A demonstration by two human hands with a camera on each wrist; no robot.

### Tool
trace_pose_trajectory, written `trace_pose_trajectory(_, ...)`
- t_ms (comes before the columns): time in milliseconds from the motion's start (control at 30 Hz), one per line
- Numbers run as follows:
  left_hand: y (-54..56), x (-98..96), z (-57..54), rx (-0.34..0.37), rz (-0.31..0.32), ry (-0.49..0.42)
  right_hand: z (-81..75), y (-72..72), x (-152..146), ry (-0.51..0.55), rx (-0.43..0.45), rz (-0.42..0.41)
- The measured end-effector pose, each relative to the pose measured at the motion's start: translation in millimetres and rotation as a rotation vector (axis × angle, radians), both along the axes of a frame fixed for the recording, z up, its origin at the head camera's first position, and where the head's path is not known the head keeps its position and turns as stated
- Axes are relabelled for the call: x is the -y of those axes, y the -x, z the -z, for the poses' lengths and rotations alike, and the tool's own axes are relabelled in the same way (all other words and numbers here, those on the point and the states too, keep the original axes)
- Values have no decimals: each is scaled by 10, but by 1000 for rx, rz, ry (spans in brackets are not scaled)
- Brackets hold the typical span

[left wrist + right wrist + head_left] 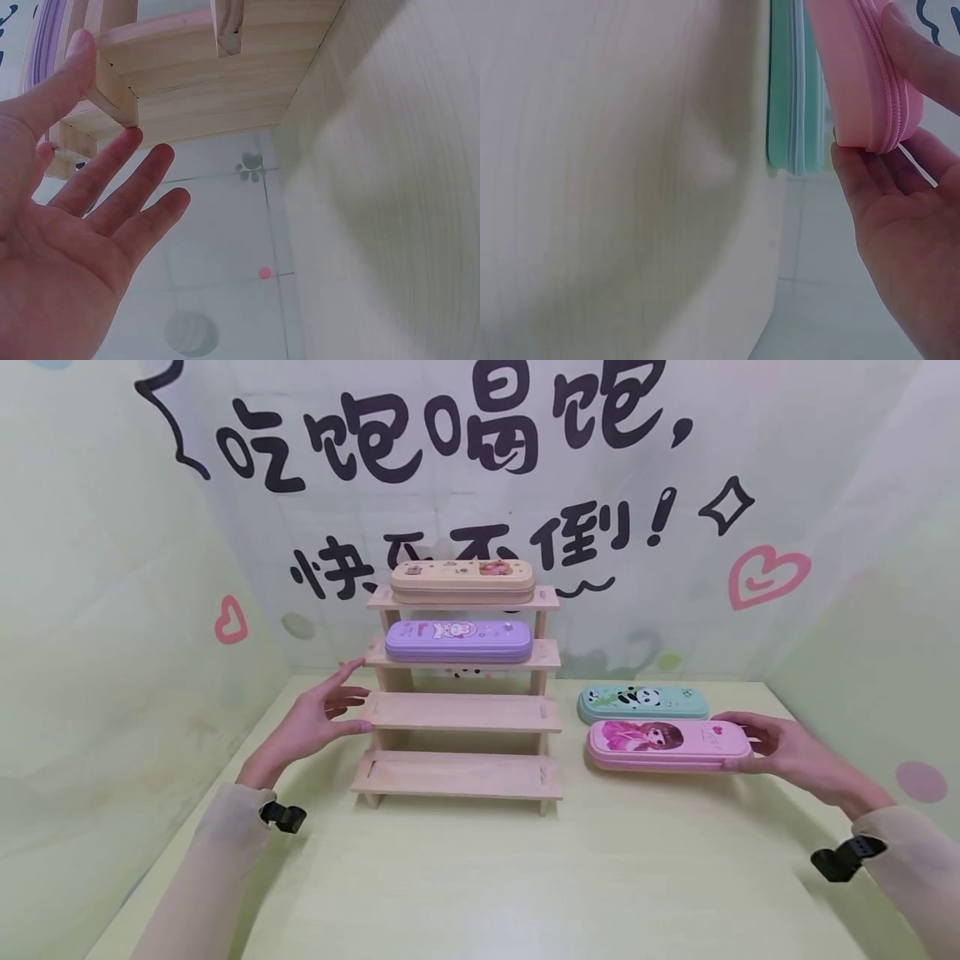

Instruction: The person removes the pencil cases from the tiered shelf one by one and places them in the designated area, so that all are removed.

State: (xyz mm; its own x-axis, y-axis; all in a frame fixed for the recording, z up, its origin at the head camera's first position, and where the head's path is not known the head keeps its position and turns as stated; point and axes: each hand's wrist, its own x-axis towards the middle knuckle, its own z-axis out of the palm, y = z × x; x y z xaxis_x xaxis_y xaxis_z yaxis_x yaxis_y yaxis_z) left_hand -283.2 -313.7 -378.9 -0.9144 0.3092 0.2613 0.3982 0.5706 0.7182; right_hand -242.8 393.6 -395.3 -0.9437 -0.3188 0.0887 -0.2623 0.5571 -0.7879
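My right hand (pixel 780 752) grips the right end of a pink pencil case (pixel 675 746) with a doll picture, thumb on the near side and fingers behind. In the right wrist view the pink case is raised off the table, beside a mint-green panda pencil case (pixel 786 90) that lies on it. My left hand (pixel 318 718) is at the left side of a wooden four-step rack (pixel 457 712), its thumb and fingertips touching the shelf ends, fingers mostly straight. A purple pencil case (pixel 459 642) lies on the second shelf from the top, and a cream one (pixel 462 582) on the top shelf.
The rack and the cases stand on a pale table (pixel 450 877). A printed cloth wall (pixel 645 635) with black lettering rises close behind, and side walls (pixel 97 652) flank the table left and right.
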Motion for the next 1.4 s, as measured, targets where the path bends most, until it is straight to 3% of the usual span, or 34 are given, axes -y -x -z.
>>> trace_pose_trajectory(267,-31,11,20,1,-2,-3,124,81,-10,11,35,-4)
trace_pose_trajectory(1400,-42,-29,-39,22,-2,-10,222,301,-101,-113,101,12)
